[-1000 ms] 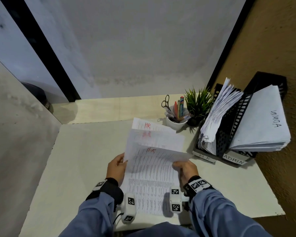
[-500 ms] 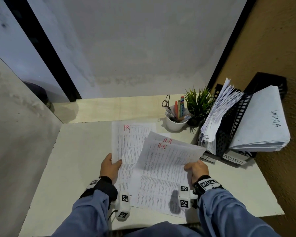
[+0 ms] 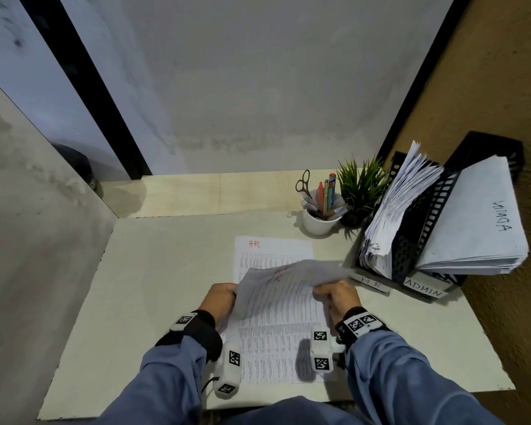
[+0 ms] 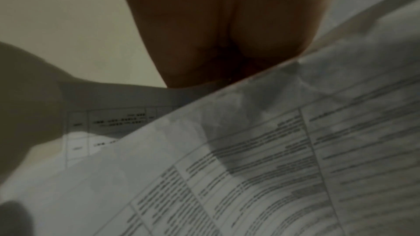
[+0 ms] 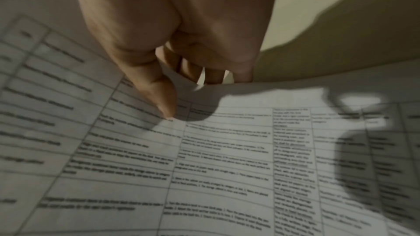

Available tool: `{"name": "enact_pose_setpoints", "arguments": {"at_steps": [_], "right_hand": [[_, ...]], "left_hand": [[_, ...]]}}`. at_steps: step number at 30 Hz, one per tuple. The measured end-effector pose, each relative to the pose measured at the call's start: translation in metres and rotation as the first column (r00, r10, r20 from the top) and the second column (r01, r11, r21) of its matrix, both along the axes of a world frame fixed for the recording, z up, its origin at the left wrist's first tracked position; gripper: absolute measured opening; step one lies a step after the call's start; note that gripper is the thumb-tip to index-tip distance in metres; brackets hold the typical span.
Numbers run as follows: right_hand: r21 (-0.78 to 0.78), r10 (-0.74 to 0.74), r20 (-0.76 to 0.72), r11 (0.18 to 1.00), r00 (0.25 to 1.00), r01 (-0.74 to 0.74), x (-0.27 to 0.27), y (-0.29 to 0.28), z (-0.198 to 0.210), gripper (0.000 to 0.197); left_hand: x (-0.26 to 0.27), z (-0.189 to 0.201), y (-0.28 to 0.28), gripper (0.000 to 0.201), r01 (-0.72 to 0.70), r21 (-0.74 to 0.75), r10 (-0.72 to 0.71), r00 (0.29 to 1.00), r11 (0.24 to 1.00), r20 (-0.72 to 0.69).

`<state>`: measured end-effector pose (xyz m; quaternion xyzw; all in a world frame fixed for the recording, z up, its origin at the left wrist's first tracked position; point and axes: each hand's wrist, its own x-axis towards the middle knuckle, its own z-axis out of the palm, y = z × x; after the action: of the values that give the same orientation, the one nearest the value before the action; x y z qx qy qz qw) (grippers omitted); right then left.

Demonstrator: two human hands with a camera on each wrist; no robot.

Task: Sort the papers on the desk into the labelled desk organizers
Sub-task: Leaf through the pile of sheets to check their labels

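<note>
Both hands hold a blurred sheaf of printed papers marked HR in red, lifted and bowed above the desk. My left hand grips its left edge, my right hand its right edge. In the right wrist view the thumb presses on top of the printed sheet with fingers curled beneath. The left wrist view shows the left hand at the edge of the raised sheet. Another HR sheet lies flat on the desk beneath. The black organizer at right carries HR and ADMIN labels.
Both organizer slots are full of papers; the right stack's top sheet reads ADMIN. A white cup with scissors and pens and a small green plant stand behind the sheets. Walls close the desk at left, back and right.
The spread sheets have been drawn together over the flat HR sheet. My left hand left that flat sheet and took the lifted sheaf's left edge; both hands moved inward.
</note>
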<state>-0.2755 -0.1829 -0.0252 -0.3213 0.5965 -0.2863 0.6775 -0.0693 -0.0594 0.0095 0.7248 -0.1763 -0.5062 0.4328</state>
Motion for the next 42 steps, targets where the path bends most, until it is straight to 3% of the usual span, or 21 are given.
{"name": "enact_pose_setpoints", "arguments": {"at_steps": [2,4,6,9,11,13,15,17,18,19,22,24,26,28,32,36,42], "right_hand": [[0.0,-0.011,-0.007,1.0,1.0,0.011,0.001,0.0,-0.002,0.03],[0.0,0.013,-0.073,1.0,0.997,-0.013,-0.002,-0.002,-0.006,0.032],[0.011,0.038,-0.176,0.999,0.984,-0.036,-0.007,-0.002,-0.007,0.034],[0.052,0.059,-0.173,0.997,0.983,-0.051,-0.013,-0.003,-0.012,0.032],[0.062,0.092,-0.116,0.994,0.989,-0.086,-0.016,-0.005,-0.016,0.017],[0.076,0.09,-0.062,0.993,0.994,-0.085,-0.018,-0.002,-0.01,0.035],[0.077,0.085,-0.021,0.994,0.996,-0.083,-0.018,0.0,-0.012,0.054],[0.079,0.099,-0.015,0.992,0.995,-0.097,-0.016,0.003,-0.004,0.036],[0.079,0.116,-0.029,0.99,0.993,-0.113,-0.015,0.004,0.001,0.024],[0.072,0.119,-0.072,0.991,0.99,-0.114,-0.015,0.004,0.004,0.019],[0.104,0.112,-0.184,0.99,0.977,-0.094,-0.013,0.0,0.007,0.031],[0.17,0.045,-0.212,0.985,0.976,-0.009,-0.011,-0.003,0.006,0.028],[0.207,0.076,-0.296,0.978,0.952,-0.014,-0.008,-0.003,0.001,0.027],[0.177,0.027,-0.281,0.984,0.959,0.024,-0.01,-0.001,0.003,0.022],[0.189,-0.062,-0.268,0.975,0.961,0.116,-0.017,-0.005,0.0,0.011],[0.224,-0.037,-0.167,0.972,0.985,0.075,-0.018,-0.015,-0.027,0.037],[0.151,0.017,-0.133,0.988,0.991,0.003,0.01,0.003,0.021,0.049]], "left_hand": [[-0.001,0.003,-0.002,0.032,0.017,0.009,-0.017,1.0,1.0,-0.021],[0.002,-0.002,-0.003,0.039,0.012,0.014,-0.013,0.999,1.0,0.046],[0.01,-0.014,-0.005,0.039,-0.055,0.028,0.048,0.975,0.998,0.215],[0.023,-0.037,-0.006,0.024,-0.178,0.199,0.064,0.878,0.964,0.474],[0.023,-0.045,-0.007,0.033,-0.169,0.283,0.005,0.867,0.944,0.499],[0.015,-0.045,-0.009,0.057,-0.119,0.311,-0.056,0.863,0.943,0.502],[0.008,-0.044,-0.012,0.079,-0.004,0.402,-0.234,0.808,0.916,0.541],[0.001,-0.046,-0.015,0.084,0.095,0.515,-0.422,0.706,0.852,0.569],[-0.001,-0.047,-0.017,0.082,0.105,0.523,-0.438,0.697,0.846,0.568],[-0.002,-0.048,-0.019,0.081,0.102,0.514,-0.418,0.724,0.852,0.549],[0.001,-0.051,-0.018,0.07,0.099,0.49,-0.355,0.813,0.866,0.462],[0.005,-0.055,-0.014,0.042,0.142,0.427,-0.357,0.802,0.893,0.478],[0.008,-0.06,-0.01,0.023,0.191,0.321,-0.341,0.782,0.928,0.521],[0.01,-0.058,-0.007,0.031,0.218,0.171,-0.275,0.821,0.961,0.501],[0.017,-0.043,0.002,0.012,0.105,-0.052,-0.09,0.966,0.993,0.242],[0.014,-0.031,0.007,0.02,0.037,-0.097,-0.033,0.999,0.995,0.04],[0.002,-0.019,0.002,0.04,-0.171,-0.159,0.165,0.985,0.972,-0.053]]}}
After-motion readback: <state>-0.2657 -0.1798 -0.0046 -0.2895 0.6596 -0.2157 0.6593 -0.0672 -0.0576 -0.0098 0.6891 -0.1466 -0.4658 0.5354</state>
